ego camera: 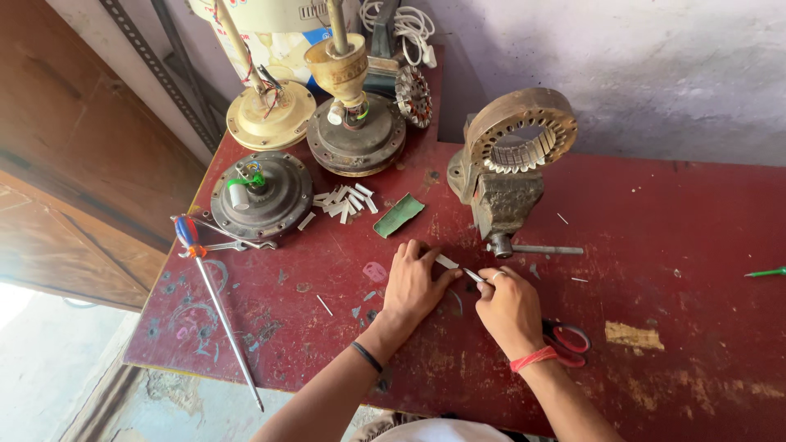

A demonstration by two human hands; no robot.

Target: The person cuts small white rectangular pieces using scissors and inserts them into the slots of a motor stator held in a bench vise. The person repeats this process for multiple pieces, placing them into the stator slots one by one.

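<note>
Nearest, red-handled scissors [566, 337] lie on the red table [704, 245] beside the right wrist. The left hand [412, 283] rests flat, fingers spread, pinning a small white strip [447, 262] to the table, while the right hand [509, 306] pinches the strip's other end. Beyond them, a vise [499, 192] clamps a rusty stator ring [524, 131], and 3 fan motors [262, 195] stand farther back.

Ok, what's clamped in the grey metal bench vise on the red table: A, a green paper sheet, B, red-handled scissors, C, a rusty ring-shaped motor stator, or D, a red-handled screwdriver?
C: the rusty ring-shaped motor stator stands upright in the grey metal bench vise, beyond both hands.
</note>
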